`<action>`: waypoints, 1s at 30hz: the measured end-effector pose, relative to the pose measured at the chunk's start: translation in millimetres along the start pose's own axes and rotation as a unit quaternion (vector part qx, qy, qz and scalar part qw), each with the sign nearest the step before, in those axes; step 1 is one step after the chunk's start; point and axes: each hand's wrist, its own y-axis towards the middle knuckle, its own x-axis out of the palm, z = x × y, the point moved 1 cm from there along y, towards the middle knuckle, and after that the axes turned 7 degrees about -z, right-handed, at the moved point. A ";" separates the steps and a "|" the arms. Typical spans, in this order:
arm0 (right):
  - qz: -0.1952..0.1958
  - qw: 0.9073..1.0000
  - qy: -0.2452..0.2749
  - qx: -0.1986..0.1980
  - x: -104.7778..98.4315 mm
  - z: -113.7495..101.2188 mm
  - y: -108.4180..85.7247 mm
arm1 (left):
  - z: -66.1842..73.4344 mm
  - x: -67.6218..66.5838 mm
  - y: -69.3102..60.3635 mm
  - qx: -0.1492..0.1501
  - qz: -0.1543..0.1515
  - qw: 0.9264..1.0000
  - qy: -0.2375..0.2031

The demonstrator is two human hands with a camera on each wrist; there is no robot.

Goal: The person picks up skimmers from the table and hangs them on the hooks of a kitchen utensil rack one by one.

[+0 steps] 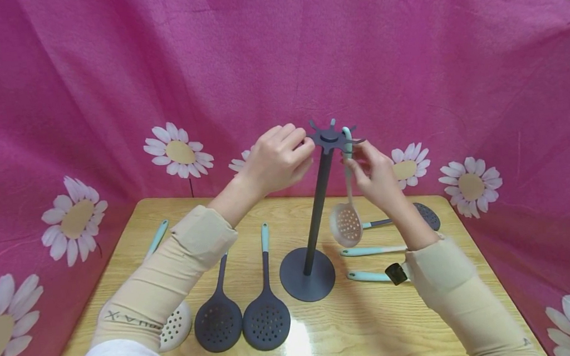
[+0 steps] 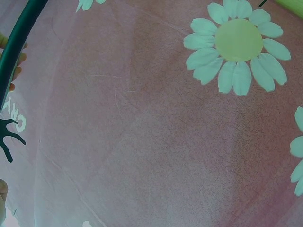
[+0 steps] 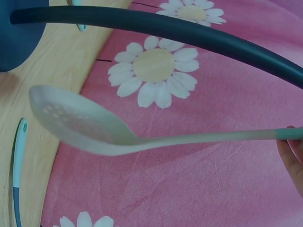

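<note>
A dark utensil stand [image 1: 319, 209] rises from a round base, with hooks spreading from its top. At the left of those hooks my left hand [image 1: 283, 154], fingers curled, grips the stand's top; the fingertips are hidden. On the other side my right hand [image 1: 376, 172] pinches the mint handle of a cream skimmer [image 1: 346, 224]. This skimmer hangs upright, its handle end level with the hooks; whether a hook passes through its hole I cannot tell. In the right wrist view the skimmer's perforated bowl [image 3: 80, 120] is apart from the stand's post [image 3: 156, 26].
Left of the base lie two dark skimmers [image 1: 218, 323] and a cream perforated utensil [image 1: 175, 327] partly under my left forearm. To the right lie mint-handled utensils [image 1: 371, 250] and a dark perforated head [image 1: 426, 216]. A pink flowered cloth [image 1: 236, 64] surrounds the wooden table [image 1: 367, 328].
</note>
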 end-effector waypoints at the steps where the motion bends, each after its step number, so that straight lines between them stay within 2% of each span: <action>1: 0.001 1.000 0.001 0.002 0.9 -0.1 0.0 | 0.0 0.1 -0.1 0.000 -0.001 1.000 0.000; 5: 0.001 1.000 0.008 0.008 3.5 -4.1 -0.2 | 0.1 -0.4 -0.1 -0.001 -0.002 1.000 0.000; 12: 0.020 1.000 0.001 -0.003 6.2 -28.9 -1.8 | 0.1 -0.9 -0.2 -0.003 -0.004 1.000 -0.003; 19: 0.027 0.999 0.024 -0.003 11.8 -7.5 -3.0 | 0.1 0.6 0.0 -0.003 0.004 1.000 -0.005; 25: 0.023 0.999 0.035 0.003 10.9 -28.9 -3.3 | 0.5 0.3 0.6 -0.003 0.009 1.000 -0.006; 30: 0.026 0.999 0.042 -0.005 12.3 -30.5 -3.0 | 0.6 0.3 0.8 -0.004 0.006 1.000 -0.007</action>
